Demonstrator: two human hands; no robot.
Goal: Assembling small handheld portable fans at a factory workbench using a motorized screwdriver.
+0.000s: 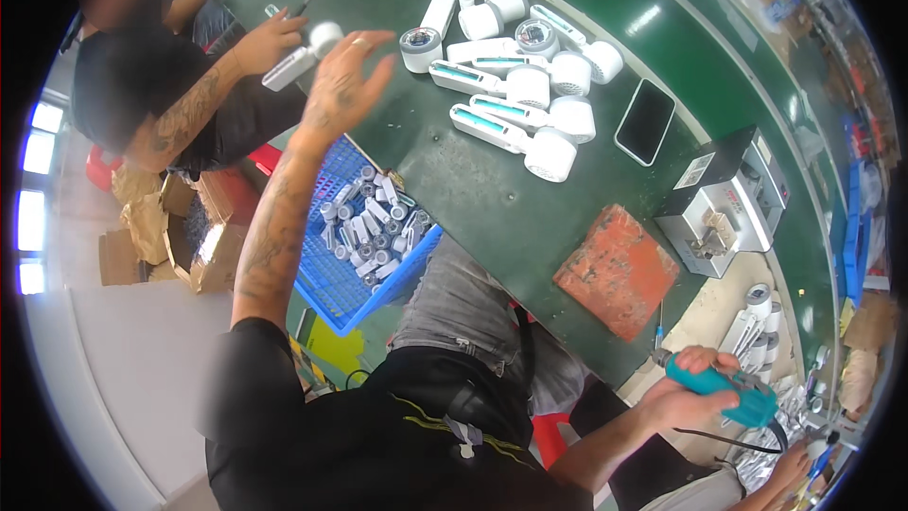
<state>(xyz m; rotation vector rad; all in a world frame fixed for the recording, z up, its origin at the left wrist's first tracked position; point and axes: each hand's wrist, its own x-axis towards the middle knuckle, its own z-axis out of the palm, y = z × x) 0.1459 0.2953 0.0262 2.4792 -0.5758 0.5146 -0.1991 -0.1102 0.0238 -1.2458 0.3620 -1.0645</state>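
Observation:
My left hand (pixel 342 85) is raised above the left side of the green table with its fingers apart, and nothing is in it. Just beyond it, a co-worker's hand (pixel 270 45) holds a white round-headed device (pixel 293 66), which overlaps my fingers in the picture. To the right of my left hand lie several white handheld devices (pixel 506 85) with round heads and teal strips on their handles. At lower right my right hand (pixel 695 396) is closed round a teal electric screwdriver (pixel 733 394), its bit pointing up beside the table edge.
A blue basket (pixel 331 293) of small white and grey parts stands by my lap. On the table (pixel 463 199) are a phone (pixel 646 121), a worn orange-red slab (pixel 617 272) and a black-and-silver box (pixel 728 199). Cardboard boxes (pixel 203 237) sit at left; another person works at lower right.

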